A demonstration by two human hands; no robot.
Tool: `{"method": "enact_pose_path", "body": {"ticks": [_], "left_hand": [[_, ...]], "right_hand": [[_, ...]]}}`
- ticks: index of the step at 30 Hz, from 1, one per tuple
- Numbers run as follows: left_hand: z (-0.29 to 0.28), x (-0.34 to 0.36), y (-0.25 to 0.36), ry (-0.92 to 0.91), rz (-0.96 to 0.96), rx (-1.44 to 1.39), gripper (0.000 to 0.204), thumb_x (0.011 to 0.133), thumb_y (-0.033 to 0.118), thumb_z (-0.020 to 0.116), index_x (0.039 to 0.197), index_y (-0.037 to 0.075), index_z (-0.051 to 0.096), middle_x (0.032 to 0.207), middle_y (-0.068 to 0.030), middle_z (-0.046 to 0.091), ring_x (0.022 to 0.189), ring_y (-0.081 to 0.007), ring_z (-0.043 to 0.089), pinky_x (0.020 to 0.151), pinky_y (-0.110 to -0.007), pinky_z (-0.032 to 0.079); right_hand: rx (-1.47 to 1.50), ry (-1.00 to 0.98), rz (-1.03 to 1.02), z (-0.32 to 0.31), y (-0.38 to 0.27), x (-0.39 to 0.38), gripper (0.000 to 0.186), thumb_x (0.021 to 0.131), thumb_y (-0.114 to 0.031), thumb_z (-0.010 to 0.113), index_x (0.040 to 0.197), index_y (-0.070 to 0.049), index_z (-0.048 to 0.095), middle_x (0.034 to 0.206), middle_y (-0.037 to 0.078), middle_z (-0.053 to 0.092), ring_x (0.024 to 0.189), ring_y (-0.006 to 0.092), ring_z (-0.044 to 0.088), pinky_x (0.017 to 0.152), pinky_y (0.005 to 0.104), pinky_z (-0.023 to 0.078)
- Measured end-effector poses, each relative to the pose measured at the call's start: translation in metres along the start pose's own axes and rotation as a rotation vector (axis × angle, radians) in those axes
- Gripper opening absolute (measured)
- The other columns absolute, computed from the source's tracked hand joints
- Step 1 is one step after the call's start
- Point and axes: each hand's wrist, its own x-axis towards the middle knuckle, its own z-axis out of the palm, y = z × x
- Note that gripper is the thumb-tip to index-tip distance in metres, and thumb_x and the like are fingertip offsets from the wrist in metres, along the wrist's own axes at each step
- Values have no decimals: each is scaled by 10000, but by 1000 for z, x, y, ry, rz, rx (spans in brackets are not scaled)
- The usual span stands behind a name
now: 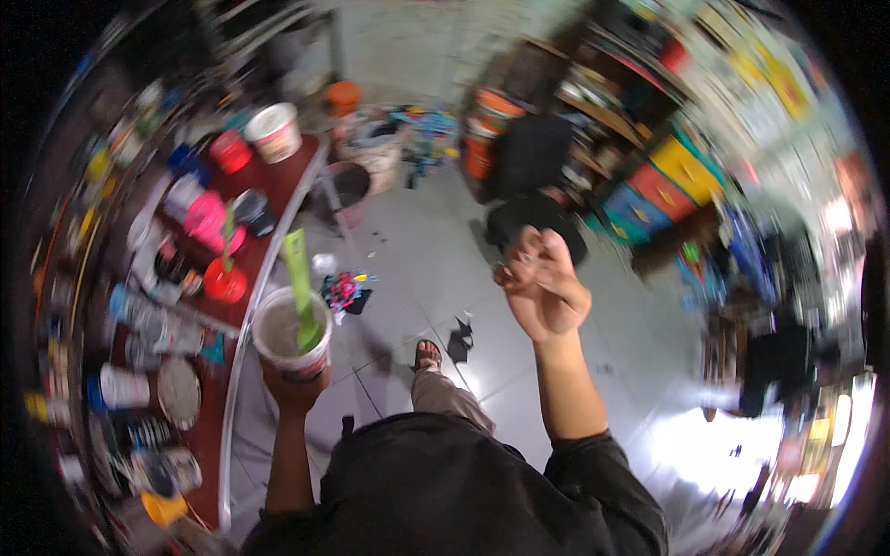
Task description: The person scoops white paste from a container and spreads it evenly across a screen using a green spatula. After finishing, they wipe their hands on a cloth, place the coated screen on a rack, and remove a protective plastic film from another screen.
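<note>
Held up in my left hand (pixel 295 389) is a pale plastic tub (pixel 276 335) containing something greyish, with a lime-green spatula or scraper (pixel 298 269) standing in it and leaning upward. Beside them, to the left, runs the red-topped shelf (pixel 211 445). My right hand (pixel 542 287) is raised over the floor, palm up, fingers loosely curled and apart, slightly blurred, with nothing visible in it; behind it is a round black object (pixel 514 222), perhaps a seat.
The shelf carries several tubs, a red pot (pixel 225 278) and jars. Scraps (pixel 343 289) lie on the tiled floor (pixel 389 241). Beyond are buckets (pixel 487 120), bags, dark shelving (pixel 603 120) and coloured drawers (pixel 663 190). My sandalled foot (pixel 427 355) is below.
</note>
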Motion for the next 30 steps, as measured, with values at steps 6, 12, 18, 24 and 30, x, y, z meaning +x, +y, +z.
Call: {"method": "enact_pose_path", "body": {"ticks": [6, 12, 18, 24, 30], "left_hand": [[51, 43, 30, 116, 335, 611, 779, 477, 251, 792, 1127, 7, 439, 980, -142, 530, 899, -303, 544, 788, -368, 440], [69, 81, 3, 235, 186, 719, 844, 467, 229, 826, 1174, 35, 408, 1092, -124, 498, 1014, -259, 511, 866, -367, 425], [116, 197, -50, 277, 138, 271, 795, 478, 172, 820, 1162, 49, 435, 1062, -113, 542, 974, -248, 540, 850, -356, 423], [154, 325, -73, 621, 179, 190, 768, 544, 134, 801, 1178, 16, 382, 1070, -113, 512, 981, -212, 508, 857, -333, 407], [149, 407, -153, 971, 257, 307, 847, 535, 147, 814, 1219, -12, 340, 1079, -138, 506, 1004, -260, 502, 888, -359, 385]], "right_hand": [[63, 123, 289, -81, 38, 97, 380, 697, -42, 501, 1073, -79, 541, 994, 52, 521, 779, 161, 480, 710, 319, 395], [48, 68, 519, -123, 80, 190, 360, 711, -78, 517, 1070, -77, 545, 974, 55, 513, 782, 166, 480, 709, 304, 380], [-95, 80, 587, -152, 108, 265, 362, 712, -121, 508, 1070, -73, 543, 944, 65, 499, 759, 167, 465, 694, 306, 386], [-358, 89, 567, -188, 84, 324, 384, 710, -169, 525, 1071, -37, 522, 945, 71, 508, 774, 191, 474, 691, 322, 393], [-391, 87, 608, -250, 82, 371, 376, 727, -179, 542, 1067, -20, 518, 933, 65, 521, 786, 188, 494, 655, 318, 408]]}}
